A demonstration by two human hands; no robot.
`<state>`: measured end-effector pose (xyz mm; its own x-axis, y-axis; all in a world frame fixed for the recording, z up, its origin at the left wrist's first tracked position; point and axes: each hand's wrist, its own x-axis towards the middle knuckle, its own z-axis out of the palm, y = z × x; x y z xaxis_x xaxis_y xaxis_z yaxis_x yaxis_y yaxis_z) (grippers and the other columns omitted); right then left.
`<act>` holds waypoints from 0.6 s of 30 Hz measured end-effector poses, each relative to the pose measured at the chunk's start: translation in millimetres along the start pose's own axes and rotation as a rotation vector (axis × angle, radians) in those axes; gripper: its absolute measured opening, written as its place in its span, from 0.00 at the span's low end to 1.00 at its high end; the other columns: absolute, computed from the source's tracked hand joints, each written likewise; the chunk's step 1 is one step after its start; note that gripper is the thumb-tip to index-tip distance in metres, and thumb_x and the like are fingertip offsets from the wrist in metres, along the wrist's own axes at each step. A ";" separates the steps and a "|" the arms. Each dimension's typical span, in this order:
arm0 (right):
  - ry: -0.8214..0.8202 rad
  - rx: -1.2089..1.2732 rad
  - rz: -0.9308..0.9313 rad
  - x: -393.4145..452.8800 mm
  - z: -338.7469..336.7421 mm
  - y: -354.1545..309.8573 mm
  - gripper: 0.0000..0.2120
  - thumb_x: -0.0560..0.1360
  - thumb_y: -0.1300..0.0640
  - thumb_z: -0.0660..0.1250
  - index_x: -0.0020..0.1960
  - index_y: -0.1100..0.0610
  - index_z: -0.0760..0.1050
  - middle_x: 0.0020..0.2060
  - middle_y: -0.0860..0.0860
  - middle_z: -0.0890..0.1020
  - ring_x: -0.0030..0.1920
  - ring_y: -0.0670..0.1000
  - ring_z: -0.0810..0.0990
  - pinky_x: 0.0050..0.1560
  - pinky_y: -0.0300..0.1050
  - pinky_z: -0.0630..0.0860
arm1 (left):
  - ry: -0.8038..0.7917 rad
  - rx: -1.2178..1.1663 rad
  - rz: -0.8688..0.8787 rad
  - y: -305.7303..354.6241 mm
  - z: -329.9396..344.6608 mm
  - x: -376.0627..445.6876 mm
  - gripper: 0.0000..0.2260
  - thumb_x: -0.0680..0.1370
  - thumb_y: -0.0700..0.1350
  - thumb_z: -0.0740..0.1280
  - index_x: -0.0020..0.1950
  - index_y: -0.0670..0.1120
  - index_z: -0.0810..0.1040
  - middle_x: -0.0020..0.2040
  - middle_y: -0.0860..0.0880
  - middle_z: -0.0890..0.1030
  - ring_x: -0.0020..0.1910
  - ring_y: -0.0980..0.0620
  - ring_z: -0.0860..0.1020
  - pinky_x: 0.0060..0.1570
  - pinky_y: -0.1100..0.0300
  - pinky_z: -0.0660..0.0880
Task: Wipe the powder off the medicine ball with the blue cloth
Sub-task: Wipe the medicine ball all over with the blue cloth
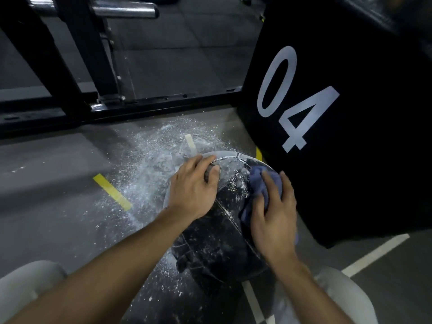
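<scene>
A large black medicine ball (217, 232) rests on the gym floor in front of me, speckled with white powder along its seams and top. My left hand (191, 188) lies flat on the ball's upper left side, fingers spread over it. My right hand (273, 213) presses the crumpled blue cloth (257, 181) against the ball's upper right side, the cloth bunched under palm and fingers. Part of the cloth is hidden beneath that hand.
White powder (149, 164) is scattered on the grey floor left of and behind the ball. A black padded block marked "04" (327, 113) stands close on the right. A black rack frame (70, 108) crosses behind. Yellow tape marks (112, 191) and white lines (374, 253) lie on the floor.
</scene>
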<state>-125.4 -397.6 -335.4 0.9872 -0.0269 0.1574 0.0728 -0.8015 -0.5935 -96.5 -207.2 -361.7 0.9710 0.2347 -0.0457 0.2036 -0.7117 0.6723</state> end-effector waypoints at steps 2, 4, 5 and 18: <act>-0.124 -0.057 0.091 45.3 -3.2 -6.9 0.26 0.82 0.39 0.52 0.77 0.41 0.71 0.81 0.52 0.65 0.79 0.59 0.66 0.77 0.64 0.66 | 0.035 0.002 0.003 -0.2 4.6 -4.4 0.31 0.81 0.66 0.44 0.81 0.58 0.66 0.81 0.51 0.65 0.80 0.48 0.62 0.78 0.42 0.60; -0.222 -0.088 0.164 89.4 -7.2 -15.4 0.21 0.79 0.40 0.53 0.62 0.41 0.79 0.69 0.54 0.77 0.66 0.61 0.78 0.69 0.64 0.75 | 0.079 0.000 -0.003 3.5 11.1 -9.5 0.33 0.80 0.67 0.44 0.80 0.56 0.67 0.80 0.49 0.66 0.80 0.47 0.63 0.77 0.41 0.61; -0.248 -0.092 0.180 104.3 -9.7 -20.2 0.19 0.75 0.41 0.53 0.54 0.43 0.81 0.61 0.53 0.80 0.58 0.61 0.82 0.63 0.64 0.78 | 0.107 -0.007 -0.014 6.7 14.3 -11.6 0.32 0.81 0.67 0.45 0.79 0.56 0.68 0.80 0.48 0.67 0.79 0.46 0.64 0.76 0.41 0.62; -0.073 -0.329 -0.279 -64.1 5.5 0.5 0.30 0.83 0.46 0.58 0.85 0.46 0.61 0.86 0.56 0.53 0.86 0.61 0.50 0.81 0.67 0.59 | 0.126 -0.038 -0.079 8.8 16.4 -3.4 0.33 0.80 0.67 0.43 0.80 0.57 0.67 0.81 0.50 0.66 0.80 0.47 0.62 0.76 0.38 0.62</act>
<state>-187.9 -393.0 -350.1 0.9445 0.2501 0.2129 0.3003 -0.9201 -0.2515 -95.9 -225.1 -367.7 0.9282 0.3719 -0.0075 0.2712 -0.6626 0.6982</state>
